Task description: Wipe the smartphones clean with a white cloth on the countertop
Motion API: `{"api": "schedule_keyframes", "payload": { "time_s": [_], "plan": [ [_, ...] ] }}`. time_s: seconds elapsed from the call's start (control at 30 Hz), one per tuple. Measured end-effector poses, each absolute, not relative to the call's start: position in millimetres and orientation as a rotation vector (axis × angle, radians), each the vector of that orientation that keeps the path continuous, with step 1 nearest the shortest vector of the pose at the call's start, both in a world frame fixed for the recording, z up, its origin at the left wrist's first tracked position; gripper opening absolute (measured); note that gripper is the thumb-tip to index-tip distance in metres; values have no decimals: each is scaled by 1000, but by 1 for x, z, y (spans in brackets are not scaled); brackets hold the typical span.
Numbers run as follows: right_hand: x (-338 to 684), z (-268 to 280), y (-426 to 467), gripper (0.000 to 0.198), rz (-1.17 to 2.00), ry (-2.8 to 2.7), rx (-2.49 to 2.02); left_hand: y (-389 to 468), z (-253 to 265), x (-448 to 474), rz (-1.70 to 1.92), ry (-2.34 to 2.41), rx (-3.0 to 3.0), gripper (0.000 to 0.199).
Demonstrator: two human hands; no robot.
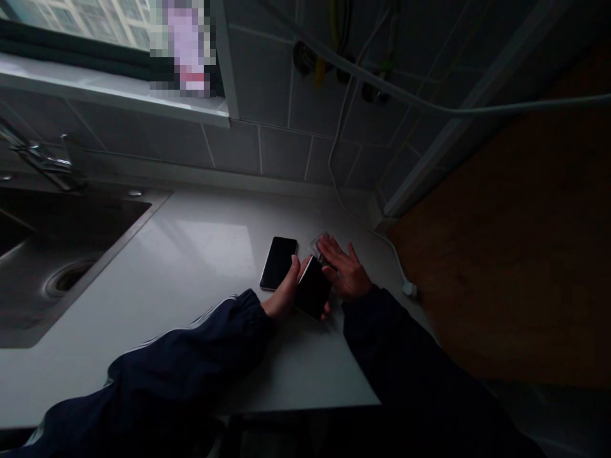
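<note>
My left hand [286, 289] is wrapped round a dark-screened smartphone [314, 289], tilted above the counter, its thumb along one side and fingertips showing at the far edge. Beside that phone is my right hand [347, 270], fingers stretched out, its thumb close to or touching the phone's right edge. Under or just behind the right fingertips lies a small clear, shiny thing [316, 244], partly covered; its kind I cannot make out. A second smartphone [279, 262] lies flat on the white counter [210, 292], black screen up, just left of the held one.
On the left a steel sink [157, 198] with a faucet [50, 162] is set into the counter. A white cable [331, 165] runs down the tiled wall to a white plug [409, 289] near the right edge. A brown wooden panel [515, 254] stands at right.
</note>
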State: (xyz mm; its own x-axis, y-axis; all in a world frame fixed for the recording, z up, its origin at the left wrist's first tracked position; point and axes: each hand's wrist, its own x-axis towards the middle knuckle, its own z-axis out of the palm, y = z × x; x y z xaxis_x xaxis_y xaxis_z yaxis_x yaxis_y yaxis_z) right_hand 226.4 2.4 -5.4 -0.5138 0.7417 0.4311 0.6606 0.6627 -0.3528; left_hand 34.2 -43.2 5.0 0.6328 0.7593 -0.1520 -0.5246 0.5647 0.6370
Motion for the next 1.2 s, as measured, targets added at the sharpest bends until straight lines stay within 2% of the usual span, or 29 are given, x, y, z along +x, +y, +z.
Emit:
{"api": "schedule_keyframes", "payload": {
  "time_s": [0.13, 0.3, 0.53, 0.63, 0.77, 0.9, 1.2],
  "plan": [
    [222, -2, -4, 61, 190, -2342, -1036, -42, 2, 34, 788, 455, 574, 78],
    [215, -3, -15, 51, 273, -2432, -780, -33, -6, 30, 833, 344, 324, 87],
    [207, -4, -28, 39, 368, -2442, -483, -30, -2, 27, 948, 357, 160, 80],
    [211, -7, -21, 34, 369, -2411, -604, -31, -1, 26, 937, 336, 149, 81],
    [220, -11, -6, 40, 294, -2346, -970, -32, -1, 26, 861, 301, 206, 80],
    [224, -10, 0, 45, 284, -2269, -1118, -34, 2, 28, 862, 358, 280, 73],
    [217, 5, -20, 40, 280, -2157, -724, -34, 9, 29, 962, 575, 328, 73]
  ]
}}
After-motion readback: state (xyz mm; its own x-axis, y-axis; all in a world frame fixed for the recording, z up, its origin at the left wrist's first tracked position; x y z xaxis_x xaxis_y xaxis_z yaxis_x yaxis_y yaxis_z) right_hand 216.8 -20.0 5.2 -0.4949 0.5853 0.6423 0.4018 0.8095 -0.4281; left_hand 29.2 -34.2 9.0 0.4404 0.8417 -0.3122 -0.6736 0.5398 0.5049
